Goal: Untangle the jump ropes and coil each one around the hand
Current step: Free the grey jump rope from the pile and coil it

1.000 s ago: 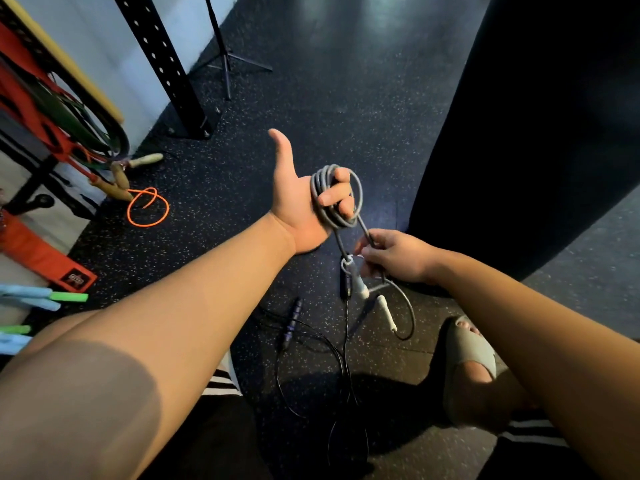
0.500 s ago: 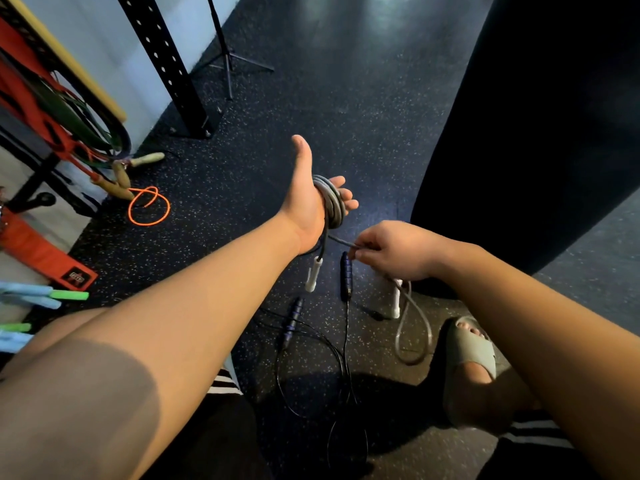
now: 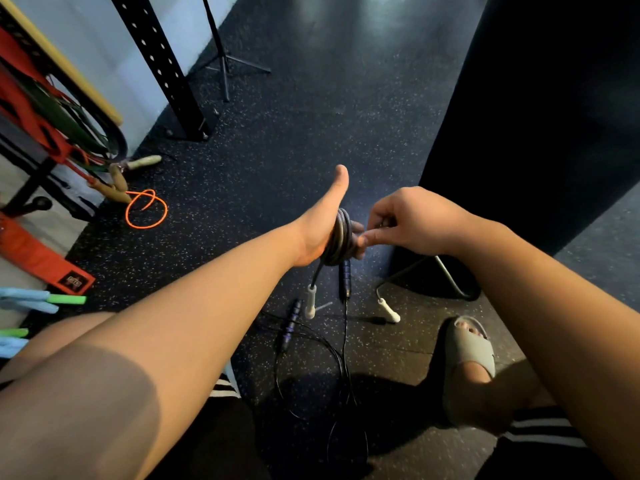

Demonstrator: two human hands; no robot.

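A grey jump rope (image 3: 341, 237) is wound in several turns around my left hand (image 3: 317, 226), whose thumb points up and whose fingers curl over the coil. One white handle (image 3: 310, 301) hangs just below that hand. My right hand (image 3: 415, 220) pinches the rope right beside the coil. The loose end loops under my right wrist and down to the second white handle (image 3: 389, 310) near the floor. A thin black jump rope (image 3: 343, 358) with dark purple handles (image 3: 291, 323) lies on the floor below my hands.
An orange rope with wooden handles (image 3: 145, 209) lies at the left by a red rack (image 3: 31, 126). A black perforated upright (image 3: 166, 64) and a tripod stand (image 3: 225, 64) stand behind. A big dark block (image 3: 536, 116) fills the right. My sandalled foot (image 3: 467, 358) is at the lower right.
My right hand rose from below the coil to beside it, carrying the rope up against my left hand. The free loop has shortened and the coil sits tighter.
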